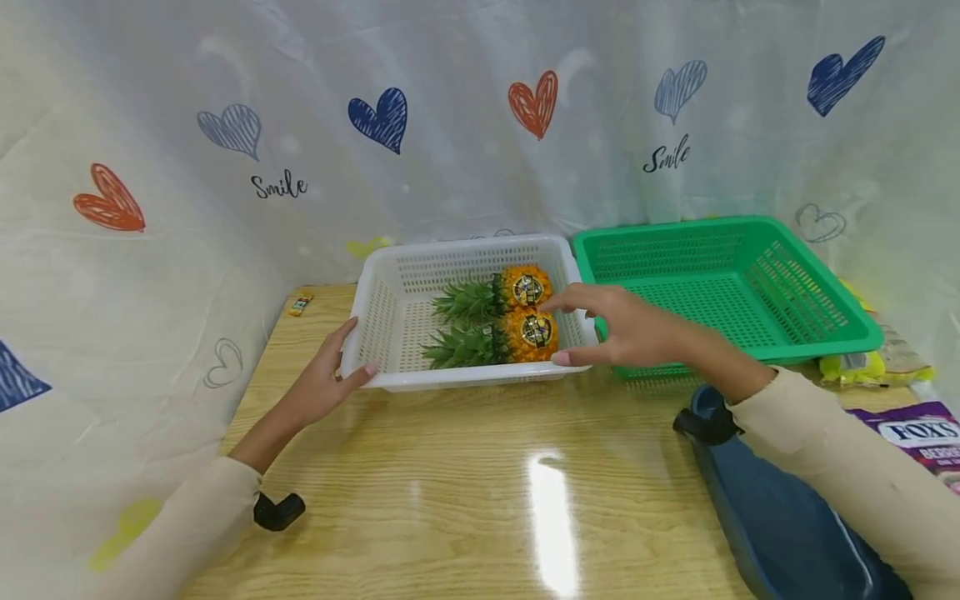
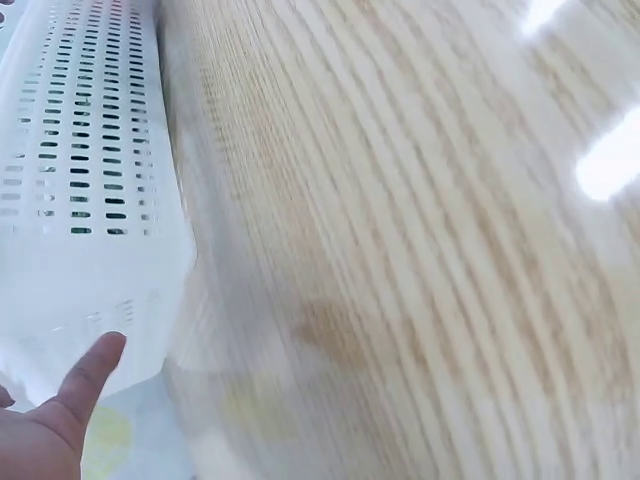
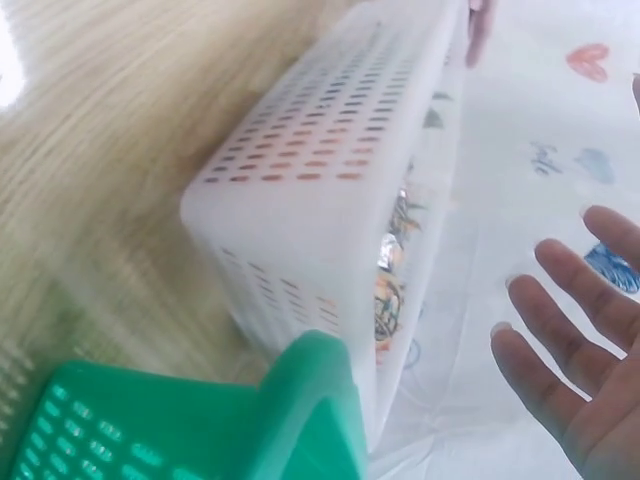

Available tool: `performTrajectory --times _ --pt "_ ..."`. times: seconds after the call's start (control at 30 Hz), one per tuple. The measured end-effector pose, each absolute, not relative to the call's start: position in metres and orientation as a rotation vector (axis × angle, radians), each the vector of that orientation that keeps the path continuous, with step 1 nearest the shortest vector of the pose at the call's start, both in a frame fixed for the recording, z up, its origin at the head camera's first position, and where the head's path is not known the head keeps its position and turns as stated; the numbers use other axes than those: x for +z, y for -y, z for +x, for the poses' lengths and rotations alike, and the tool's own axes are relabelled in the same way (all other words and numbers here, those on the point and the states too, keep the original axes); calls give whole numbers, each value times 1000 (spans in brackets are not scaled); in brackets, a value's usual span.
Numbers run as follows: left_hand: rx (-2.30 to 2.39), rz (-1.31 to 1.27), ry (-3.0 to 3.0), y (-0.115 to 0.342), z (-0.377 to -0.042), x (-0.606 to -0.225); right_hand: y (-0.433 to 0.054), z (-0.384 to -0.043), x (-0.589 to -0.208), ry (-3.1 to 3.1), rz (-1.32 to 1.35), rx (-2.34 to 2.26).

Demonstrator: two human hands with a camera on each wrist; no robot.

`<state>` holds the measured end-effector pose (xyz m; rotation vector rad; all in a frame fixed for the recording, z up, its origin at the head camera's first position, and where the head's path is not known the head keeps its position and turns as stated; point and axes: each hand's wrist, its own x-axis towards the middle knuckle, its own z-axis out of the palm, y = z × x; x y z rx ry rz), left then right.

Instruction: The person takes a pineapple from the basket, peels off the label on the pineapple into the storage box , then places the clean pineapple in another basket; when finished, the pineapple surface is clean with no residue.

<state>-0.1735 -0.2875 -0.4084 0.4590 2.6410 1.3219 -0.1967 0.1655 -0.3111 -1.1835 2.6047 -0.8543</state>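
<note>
Two small pineapples lie side by side in a white perforated basket (image 1: 461, 379): the rear pineapple (image 1: 525, 287) and the front pineapple (image 1: 531, 335) have labelled orange bodies to the right and green leaves to the left. My left hand (image 1: 324, 379) rests at the basket's front left corner, its thumb extended in the left wrist view (image 2: 75, 400). Over the right end, my right hand (image 1: 611, 325) reaches with fingers spread and thumb near the front rim. In the right wrist view its fingers are apart and hold nothing.
A green perforated basket (image 1: 750, 350) adjoins the white one on the right. Nearer me is a dark blue tray (image 1: 780, 517), partly under my right forearm. Snack bags, including a purple Fox's bag (image 1: 918, 437), lie at right. A small yellow wrapper (image 1: 300, 305) sits far left.
</note>
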Motion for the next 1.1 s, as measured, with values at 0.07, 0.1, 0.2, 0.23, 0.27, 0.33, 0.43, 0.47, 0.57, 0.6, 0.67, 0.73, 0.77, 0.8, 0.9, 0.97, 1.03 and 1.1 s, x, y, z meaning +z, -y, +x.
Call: performTrajectory --times 0.07,0.1,0.2,0.23,0.27,0.33,0.43,0.47,0.57,0.6,0.67,0.73,0.77,0.8,0.9,0.97,1.03,1.1 --pt "1391 448 -2602 287 -174 -410 -164 -203 -308 -2597 -1150 -862" --pt "1418 439 -2587 286 -174 -411 -163 -206 -307 -2597 -1141 -857" --pt "1460 403 -2573 285 -174 -412 -159 -215 -304 -2591 -1113 -842" --pt "1471 392 -2571 285 -173 -412 -158 -218 -303 -2589 -1102 -838" --pt "1478 383 -2571 285 -173 -412 -156 -221 -302 -2586 -1091 -836" --pt "1490 373 -2572 284 -173 -412 -154 -226 -302 -2581 -1072 -837" --pt "1523 374 -2563 284 -173 -413 -150 -232 -301 -2562 -1039 -864" --pt "1536 374 -2559 284 -173 -414 -149 -235 -301 -2553 -1030 -872" --pt "1573 381 -2540 284 -172 -414 -147 -242 -302 -2537 -999 -886" --pt "1587 383 -2529 284 -172 -415 -146 -245 -302 -2533 -993 -891" --pt "1612 386 -2507 284 -172 -415 -145 -253 -303 -2538 -984 -887" --pt "1629 388 -2491 284 -172 -415 -144 -261 -304 -2549 -971 -881" --pt "1636 390 -2485 284 -172 -415 -143 -265 -305 -2553 -965 -874" --pt "1641 392 -2481 284 -172 -416 -142 -269 -305 -2559 -953 -864" --pt "1646 401 -2482 284 -172 -416 -138 -280 -306 -2572 -911 -822" --pt "1646 409 -2481 284 -172 -416 -136 -286 -307 -2573 -886 -791" --pt "1647 415 -2473 283 -172 -415 -134 -291 -308 -2568 -871 -761" --pt "1647 421 -2466 282 -172 -415 -132 -296 -308 -2559 -853 -745"
